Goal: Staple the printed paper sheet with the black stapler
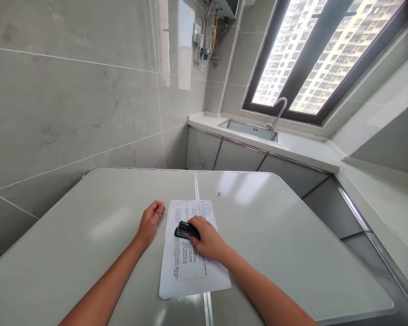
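The pale, glossy table [122, 253] fills the space nearest the person, with a seam running down its middle. Beyond it, along the far wall, runs a white countertop [302, 147] with a sink [250, 129] set into it and a curved faucet [279, 112] rising at the sink's edge, just below the window [302, 54]. On the table, lying across the seam, are white printed sheets [199, 278], their text turned sideways to the person. The right hand [207, 237] comes over the sheets from the right, fingers and thumb closed around one end of a black stapler [187, 230], which sits over the printed part of the top page. The left hand [152, 219] rests on the table just beside the sheets' left edge, apart from the right, its fingers curled together; I can't tell whether it holds anything. Past the sheets' far right corner lie tiny staples [219, 194].
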A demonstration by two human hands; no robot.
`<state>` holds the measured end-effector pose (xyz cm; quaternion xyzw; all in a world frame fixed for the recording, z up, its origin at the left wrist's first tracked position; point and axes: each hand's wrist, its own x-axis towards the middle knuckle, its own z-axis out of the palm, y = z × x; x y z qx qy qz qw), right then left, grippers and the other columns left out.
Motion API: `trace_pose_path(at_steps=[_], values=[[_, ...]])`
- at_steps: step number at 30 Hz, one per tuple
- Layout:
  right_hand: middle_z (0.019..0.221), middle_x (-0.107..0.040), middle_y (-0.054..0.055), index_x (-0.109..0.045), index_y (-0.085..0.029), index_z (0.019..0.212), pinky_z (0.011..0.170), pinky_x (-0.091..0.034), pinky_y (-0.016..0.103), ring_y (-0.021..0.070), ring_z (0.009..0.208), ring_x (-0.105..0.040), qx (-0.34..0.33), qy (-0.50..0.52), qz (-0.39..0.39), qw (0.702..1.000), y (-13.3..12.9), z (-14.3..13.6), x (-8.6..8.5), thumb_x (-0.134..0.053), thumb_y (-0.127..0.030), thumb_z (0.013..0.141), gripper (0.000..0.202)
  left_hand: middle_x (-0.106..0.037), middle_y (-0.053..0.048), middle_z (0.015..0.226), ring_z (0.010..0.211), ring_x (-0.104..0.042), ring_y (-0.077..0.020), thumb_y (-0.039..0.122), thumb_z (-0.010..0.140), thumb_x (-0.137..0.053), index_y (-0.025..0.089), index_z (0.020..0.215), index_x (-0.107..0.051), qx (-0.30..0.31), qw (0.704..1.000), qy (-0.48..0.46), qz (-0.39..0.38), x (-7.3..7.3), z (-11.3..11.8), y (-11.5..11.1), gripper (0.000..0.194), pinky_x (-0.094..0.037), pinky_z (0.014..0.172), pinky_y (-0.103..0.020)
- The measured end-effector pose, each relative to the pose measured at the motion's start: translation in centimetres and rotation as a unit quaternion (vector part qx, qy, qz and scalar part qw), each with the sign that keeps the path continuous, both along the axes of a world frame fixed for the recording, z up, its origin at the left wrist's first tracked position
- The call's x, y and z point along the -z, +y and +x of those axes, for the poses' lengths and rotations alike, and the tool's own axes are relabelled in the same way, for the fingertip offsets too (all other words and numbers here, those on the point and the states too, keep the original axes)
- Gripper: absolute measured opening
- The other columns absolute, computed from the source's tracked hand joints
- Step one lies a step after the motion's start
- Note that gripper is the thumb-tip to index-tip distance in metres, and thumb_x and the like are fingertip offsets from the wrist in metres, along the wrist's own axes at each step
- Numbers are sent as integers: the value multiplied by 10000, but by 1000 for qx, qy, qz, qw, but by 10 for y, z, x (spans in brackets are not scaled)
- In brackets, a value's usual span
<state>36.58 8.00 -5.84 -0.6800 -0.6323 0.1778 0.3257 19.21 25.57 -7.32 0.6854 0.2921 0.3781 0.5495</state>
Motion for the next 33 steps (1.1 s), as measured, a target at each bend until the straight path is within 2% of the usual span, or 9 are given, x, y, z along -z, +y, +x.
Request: trace_pose_path(at_steps=[3, 7, 11, 14, 17, 19, 22, 27, 33], values=[[1068, -631, 51, -568, -270, 1066, 841, -508, 387, 248, 982, -590, 3, -3, -20, 1000, -9, 9, 0, -610, -105, 794, 321, -517, 5, 817, 727, -479, -134, 470, 963, -574, 204, 788, -552, 2, 994, -63, -85, 2, -2, 5, 319, -436, 719, -246], [1065, -623, 60, -569, -261, 1065, 848, -509, 416, 259, 984, -578, 15, 1, -36, 999, -32, 41, 0, -586, -142, 851, 246, -503, 2, 801, 714, -459, -133, 442, 936, -602, 201, 766, -555, -8, 989, -80, -121, 3, -3, 6, 298, -423, 693, -244], [1043, -622, 63, -578, -269, 1062, 848, -515, 460, 271, 963, -572, 40, 5, -61, 997, -61, 73, -1, -558, -260, 932, 132, -515, 1, 788, 696, -460, -131, 436, 908, -620, 198, 753, -566, -20, 986, -94, -139, 6, -1, 8, 289, -414, 665, -246], [1061, -620, 61, -607, -277, 1139, 836, -526, 446, 271, 948, -586, 19, 20, -88, 996, -74, 97, -6, -641, -416, 910, 270, -502, 9, 752, 656, -446, -118, 412, 902, -636, 191, 720, -547, -21, 983, -103, -150, 9, 0, 10, 300, -394, 630, -242], [1027, -619, 63, -632, -273, 1202, 829, -532, 409, 256, 930, -602, 4, 54, -43, 998, -65, 121, -12, -535, -566, 961, 392, -448, 29, 693, 591, -388, -103, 397, 910, -640, 188, 682, -506, -17, 984, -97, -146, 10, 0, 10, 337, -347, 584, -244], [979, -618, 72, -662, -252, 1104, 856, -529, 415, 248, 930, -606, 57, 49, 40, 996, -48, 134, -11, -336, -530, 1045, 432, -419, 34, 681, 574, -358, -99, 391, 910, -644, 185, 669, -497, -16, 985, -97, -143, 11, 0, 10, 349, -323, 569, -250], [1088, -630, 88, -675, -261, 1000, 959, -505, 491, 284, 1066, -589, 123, -59, 98, 986, -20, 145, 4, -450, -446, 1022, 292, -399, 36, 676, 566, -337, -98, 380, 909, -653, 183, 659, -496, -19, 983, -110, -147, 11, 0, 11, 355, -308, 559, -255], [1384, -539, 99, -654, -276, 1150, 1043, -480, 550, 313, 1259, -522, 149, -129, 83, 977, -4, 141, 42, -591, -375, 950, 232, -355, 49, 639, 551, -320, -94, 400, 908, -668, 182, 648, -480, -11, 977, -117, -178, 13, -2, 12, 388, -302, 558, -253], [1197, -599, 113, -633, -231, 1130, 1021, -489, 493, 280, 1170, -554, 253, -96, 148, 951, -12, 154, 43, -417, -269, 993, 258, -364, 40, 646, 565, -316, -103, 372, 895, -665, 181, 640, -493, -1, 980, -108, -165, 13, -1, 12, 361, -290, 559, -261]])
